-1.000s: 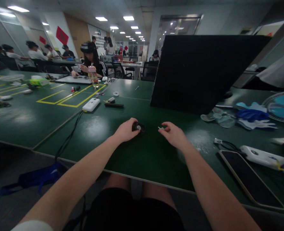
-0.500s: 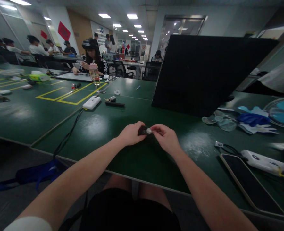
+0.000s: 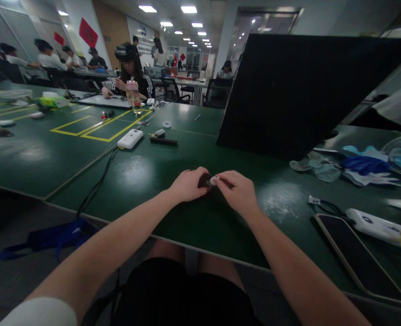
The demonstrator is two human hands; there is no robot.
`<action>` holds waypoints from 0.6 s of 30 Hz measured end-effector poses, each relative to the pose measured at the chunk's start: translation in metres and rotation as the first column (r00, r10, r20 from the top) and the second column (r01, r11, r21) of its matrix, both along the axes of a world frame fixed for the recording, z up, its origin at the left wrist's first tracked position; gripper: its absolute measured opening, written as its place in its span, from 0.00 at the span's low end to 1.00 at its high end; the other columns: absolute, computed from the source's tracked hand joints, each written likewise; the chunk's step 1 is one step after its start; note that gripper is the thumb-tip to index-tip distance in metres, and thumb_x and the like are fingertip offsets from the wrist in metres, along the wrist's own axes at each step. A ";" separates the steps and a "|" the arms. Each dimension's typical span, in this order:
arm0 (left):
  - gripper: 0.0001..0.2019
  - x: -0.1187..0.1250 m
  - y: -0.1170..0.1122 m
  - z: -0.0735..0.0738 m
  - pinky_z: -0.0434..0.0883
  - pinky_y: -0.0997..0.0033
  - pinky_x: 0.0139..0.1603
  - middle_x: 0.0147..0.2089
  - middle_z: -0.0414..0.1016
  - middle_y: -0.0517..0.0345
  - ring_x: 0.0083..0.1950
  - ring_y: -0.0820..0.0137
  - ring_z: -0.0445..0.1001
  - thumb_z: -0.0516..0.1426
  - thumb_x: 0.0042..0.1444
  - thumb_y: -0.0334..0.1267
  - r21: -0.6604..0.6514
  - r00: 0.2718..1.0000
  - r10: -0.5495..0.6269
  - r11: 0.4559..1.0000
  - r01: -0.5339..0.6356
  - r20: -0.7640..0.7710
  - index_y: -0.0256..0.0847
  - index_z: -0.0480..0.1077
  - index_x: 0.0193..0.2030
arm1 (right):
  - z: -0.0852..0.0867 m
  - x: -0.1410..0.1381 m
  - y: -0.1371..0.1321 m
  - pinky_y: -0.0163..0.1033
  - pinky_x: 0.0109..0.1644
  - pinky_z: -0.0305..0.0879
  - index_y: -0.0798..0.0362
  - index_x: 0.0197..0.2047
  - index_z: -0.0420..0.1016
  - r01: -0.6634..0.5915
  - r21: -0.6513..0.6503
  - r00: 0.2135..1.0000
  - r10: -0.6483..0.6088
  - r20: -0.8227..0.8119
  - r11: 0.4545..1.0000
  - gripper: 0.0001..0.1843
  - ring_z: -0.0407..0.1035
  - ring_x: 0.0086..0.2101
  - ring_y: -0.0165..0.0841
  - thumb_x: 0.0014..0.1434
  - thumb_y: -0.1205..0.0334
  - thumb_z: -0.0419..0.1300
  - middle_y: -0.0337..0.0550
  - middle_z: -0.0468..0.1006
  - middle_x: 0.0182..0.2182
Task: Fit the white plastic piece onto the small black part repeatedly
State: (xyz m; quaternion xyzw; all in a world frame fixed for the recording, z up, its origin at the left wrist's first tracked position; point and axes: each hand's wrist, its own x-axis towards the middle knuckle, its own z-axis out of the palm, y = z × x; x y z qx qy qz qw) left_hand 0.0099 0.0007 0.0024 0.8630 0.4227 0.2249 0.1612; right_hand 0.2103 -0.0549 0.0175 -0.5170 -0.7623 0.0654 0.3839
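Just above the green tabletop (image 3: 193,231), my left hand (image 3: 188,184) is closed around a small dark object (image 3: 203,180). My fingers cover most of it, so its kind cannot be made out. Thumb and forefinger of my right hand (image 3: 238,190) pinch a small, whitish round piece (image 3: 213,180) at the right end of that object. The two appear to touch; whether they are joined cannot be told.
A large black panel (image 3: 288,95) stands tilted beyond my right hand. A phone (image 3: 360,258), a white power bank (image 3: 377,224) and blue-and-white gloves (image 3: 366,165) lie at right. Farther left are another white power bank (image 3: 130,139), a dark bar (image 3: 163,141) and a tape roll (image 3: 166,124). A person (image 3: 132,77) sits opposite.
My right fingers have shifted slightly and now cover more of the whitish piece. Both hands keep their hold. The camera view has tilted and shifted a little.
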 end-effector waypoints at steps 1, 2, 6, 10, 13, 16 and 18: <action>0.21 0.000 0.000 0.000 0.72 0.58 0.50 0.46 0.79 0.53 0.47 0.57 0.79 0.62 0.56 0.47 -0.009 1.000 0.011 1.000 -0.011 -0.001 0.46 0.66 0.55 | 0.001 0.001 -0.001 0.46 0.45 0.73 0.46 0.44 0.83 0.018 0.003 0.998 -0.018 -0.065 1.000 0.11 0.76 0.41 0.40 0.67 0.53 0.60 0.45 0.82 0.42; 0.22 -0.001 0.001 -0.001 0.72 0.58 0.50 0.46 0.79 0.53 0.47 0.57 0.79 0.63 0.56 0.47 -0.022 1.000 0.021 1.000 -0.021 -0.002 0.46 0.66 0.56 | 0.001 0.001 -0.001 0.46 0.44 0.73 0.47 0.44 0.83 0.039 -0.001 0.992 -0.038 -0.119 0.999 0.12 0.76 0.40 0.40 0.66 0.52 0.60 0.45 0.83 0.42; 0.23 -0.002 0.002 -0.003 0.73 0.58 0.48 0.46 0.79 0.52 0.47 0.57 0.79 0.62 0.57 0.48 -0.045 1.000 -0.006 0.999 0.006 0.001 0.46 0.65 0.57 | -0.006 0.001 0.002 0.46 0.40 0.73 0.46 0.45 0.84 0.057 -0.079 0.981 -0.071 -0.182 0.995 0.13 0.77 0.37 0.40 0.64 0.51 0.61 0.44 0.84 0.41; 0.22 -0.002 0.002 -0.004 0.73 0.57 0.51 0.47 0.79 0.52 0.48 0.57 0.79 0.61 0.58 0.47 -0.006 0.997 -0.077 0.997 0.077 0.024 0.45 0.66 0.57 | -0.017 0.001 0.011 0.45 0.39 0.73 0.45 0.43 0.84 0.032 -0.162 0.978 -0.064 -0.200 0.986 0.13 0.77 0.35 0.38 0.63 0.50 0.62 0.41 0.84 0.39; 0.22 -0.003 0.003 -0.006 0.73 0.57 0.50 0.48 0.79 0.52 0.49 0.57 0.79 0.62 0.58 0.47 -0.024 0.997 -0.070 0.997 0.071 0.040 0.46 0.65 0.57 | -0.022 0.004 0.013 0.44 0.37 0.73 0.47 0.43 0.84 0.010 -0.185 0.964 -0.059 -0.261 0.983 0.14 0.77 0.33 0.37 0.62 0.49 0.63 0.42 0.84 0.39; 0.23 -0.004 0.005 -0.009 0.74 0.58 0.49 0.48 0.79 0.53 0.48 0.58 0.79 0.62 0.58 0.48 -0.063 0.995 -0.063 0.996 0.068 0.072 0.46 0.65 0.58 | -0.024 0.005 0.012 0.44 0.37 0.73 0.47 0.43 0.85 0.014 -0.171 0.952 -0.065 -0.299 0.985 0.14 0.77 0.33 0.37 0.61 0.48 0.63 0.42 0.84 0.39; 0.24 -0.005 0.007 -0.010 0.75 0.59 0.48 0.48 0.80 0.54 0.47 0.60 0.80 0.62 0.58 0.47 -0.092 0.992 -0.065 0.993 0.075 0.106 0.46 0.64 0.59 | -0.024 0.003 0.010 0.43 0.34 0.73 0.47 0.44 0.85 0.015 -0.184 0.946 -0.074 -0.317 0.983 0.16 0.76 0.31 0.37 0.62 0.47 0.63 0.43 0.84 0.39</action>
